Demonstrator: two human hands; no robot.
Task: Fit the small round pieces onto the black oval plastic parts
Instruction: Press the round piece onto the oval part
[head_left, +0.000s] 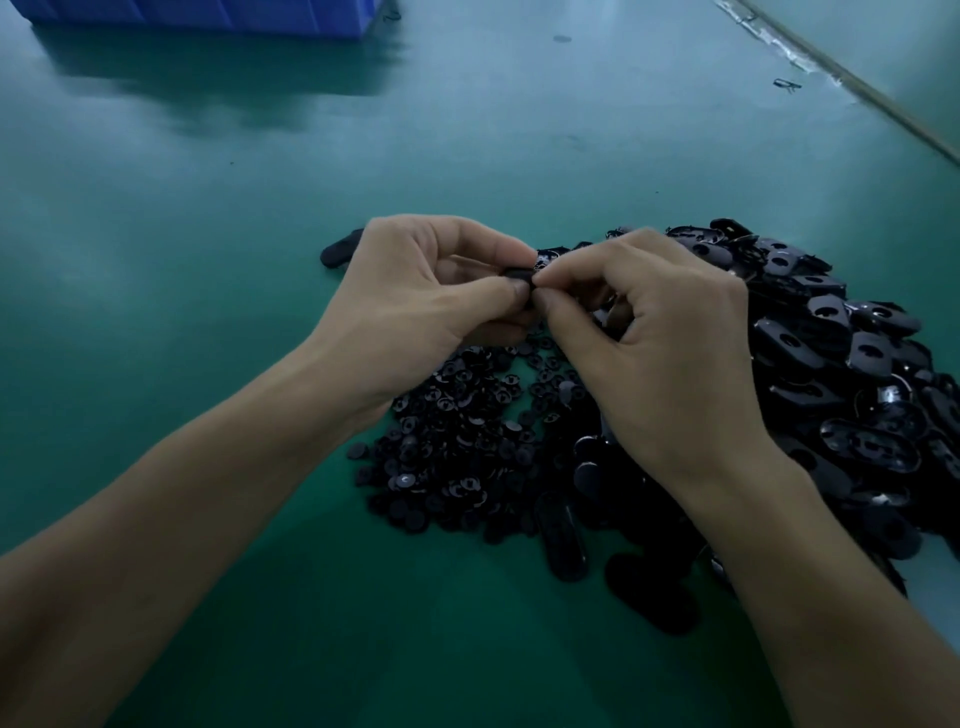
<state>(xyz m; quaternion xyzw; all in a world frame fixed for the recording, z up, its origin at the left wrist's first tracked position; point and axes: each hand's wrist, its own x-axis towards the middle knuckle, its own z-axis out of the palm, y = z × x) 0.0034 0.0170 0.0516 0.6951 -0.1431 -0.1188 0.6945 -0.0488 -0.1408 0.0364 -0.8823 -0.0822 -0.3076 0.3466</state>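
Small round pieces (467, 431) lie in a loose pile on the green table (234, 234), below and between your wrists. Black oval plastic parts (831, 338) are heaped just to their right, the two piles touching.

Your left hand (415, 306): fingers curled, thumb and forefinger pinching one dark part (517, 274) above the piles. Your right hand (660, 353): thumb and forefinger pinched tight against that same part's end (whether a round piece sits between them is too small to tell), other fingers loosely curled.

Judged step: mid-fit on a single oval. Progress looks early, as both piles are large. A few ovals (561, 535) lie face-down at the near edge, and one lone oval (337, 252) lies beyond your left hand. They may be finished; you cannot confirm it. Blue crate (208, 15) at the far edge, well apart.
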